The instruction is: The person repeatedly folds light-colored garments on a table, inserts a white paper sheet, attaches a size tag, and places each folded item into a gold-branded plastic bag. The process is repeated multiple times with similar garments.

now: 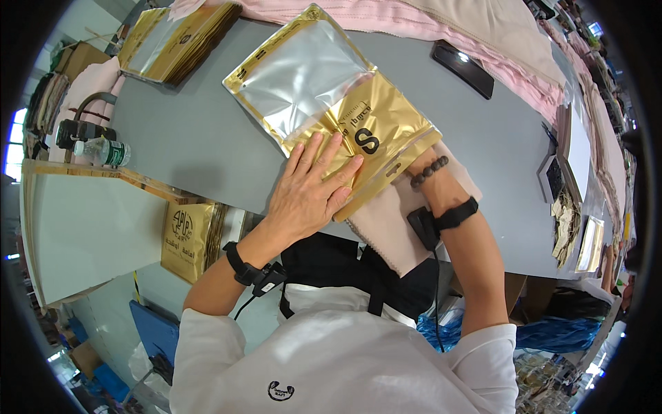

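A gold plastic packaging bag with a clear window (305,77) lies at a slant on the grey table before me. My left hand (313,189) rests flat on its lower left part, fingers spread. My right hand (416,160) reaches into or beneath the bag's hang-hole edge; its fingers are hidden, so what it holds cannot be told. A folded beige cloth (390,222) with a stitched edge lies below the bag, under my right wrist, and hangs over the table's front edge.
A stack of gold bags (181,44) lies at the back left, a plastic bottle (106,151) at the left edge. Pink cloth (382,20) spans the back, near a black phone (463,70). More gold bags (189,240) stand below the table; cloth scraps (565,227) lie right.
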A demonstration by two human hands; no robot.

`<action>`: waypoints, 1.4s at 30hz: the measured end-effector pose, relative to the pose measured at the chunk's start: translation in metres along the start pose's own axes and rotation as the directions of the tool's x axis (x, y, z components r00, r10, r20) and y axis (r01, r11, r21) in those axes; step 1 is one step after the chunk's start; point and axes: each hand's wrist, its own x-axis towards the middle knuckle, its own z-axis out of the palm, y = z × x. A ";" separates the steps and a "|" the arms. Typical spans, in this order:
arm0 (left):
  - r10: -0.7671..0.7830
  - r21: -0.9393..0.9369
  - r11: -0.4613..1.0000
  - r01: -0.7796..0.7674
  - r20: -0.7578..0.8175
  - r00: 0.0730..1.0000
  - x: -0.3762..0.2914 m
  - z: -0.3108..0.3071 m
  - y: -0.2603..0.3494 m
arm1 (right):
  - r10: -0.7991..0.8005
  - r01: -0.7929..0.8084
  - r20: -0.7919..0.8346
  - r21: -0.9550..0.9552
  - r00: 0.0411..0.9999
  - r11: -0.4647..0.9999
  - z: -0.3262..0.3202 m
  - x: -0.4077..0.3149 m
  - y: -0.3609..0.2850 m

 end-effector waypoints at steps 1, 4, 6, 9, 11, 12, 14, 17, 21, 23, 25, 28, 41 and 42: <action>-0.012 -0.001 1.000 0.012 -0.004 1.000 0.000 0.000 0.000 | -0.039 0.039 0.003 -0.026 0.999 0.999 0.000 0.008 0.004; -0.031 -0.031 0.999 0.031 -0.019 0.999 -0.001 0.001 0.000 | -0.180 0.180 0.015 -0.127 0.984 0.975 -0.009 0.010 0.001; -0.037 -0.051 0.998 0.035 -0.037 0.999 -0.002 -0.002 -0.001 | -0.066 0.097 0.161 -0.194 0.985 0.976 -0.023 -0.010 -0.018; -0.043 -0.096 0.995 0.037 -0.060 0.997 0.000 -0.009 -0.001 | 0.046 0.027 0.262 -0.271 0.964 0.962 -0.056 -0.053 -0.064; -0.076 -0.137 0.988 0.072 -0.022 0.997 0.006 -0.014 -0.001 | 0.043 0.053 0.244 -0.373 0.969 0.926 -0.078 -0.088 -0.100; -0.075 -0.134 0.988 0.069 -0.040 0.996 0.010 -0.016 -0.001 | 0.029 0.057 0.305 -0.270 0.952 0.961 -0.092 -0.102 -0.112; -0.067 -0.161 0.986 0.047 -0.118 0.991 0.024 -0.012 0.000 | 0.026 0.074 0.389 -0.239 0.921 0.968 -0.110 -0.128 -0.129; 0.033 -0.067 0.997 -0.042 -0.132 0.991 0.041 0.002 0.004 | 0.060 0.047 0.449 -0.224 0.891 0.974 -0.108 -0.151 -0.135; 0.080 -0.092 0.992 -0.085 -0.050 0.996 0.049 0.013 0.001 | 0.090 0.064 0.460 -0.309 0.884 0.949 -0.095 -0.164 -0.131; 0.061 -0.201 0.977 -0.069 -0.046 0.997 0.043 0.010 -0.003 | 0.076 0.066 0.424 -0.310 0.903 0.948 -0.093 -0.166 -0.130; 0.001 -0.285 0.953 -0.107 -0.348 0.938 0.026 0.004 -0.002 | 0.064 0.064 0.390 -0.307 0.919 0.950 -0.092 -0.164 -0.131; -0.155 -0.383 0.922 -0.062 -0.511 0.845 -0.026 -0.009 0.013 | 0.069 0.013 0.301 -0.261 0.951 0.965 -0.092 -0.155 -0.136; -0.123 -0.465 0.885 0.043 -0.143 0.982 -0.044 0.010 0.057 | -0.133 0.088 -0.084 -0.406 0.987 0.910 -0.066 -0.132 -0.152; -0.114 -0.449 0.893 0.039 -0.141 0.983 -0.042 0.009 0.057 | -0.141 0.092 -0.091 -0.413 0.986 0.906 -0.063 -0.132 -0.149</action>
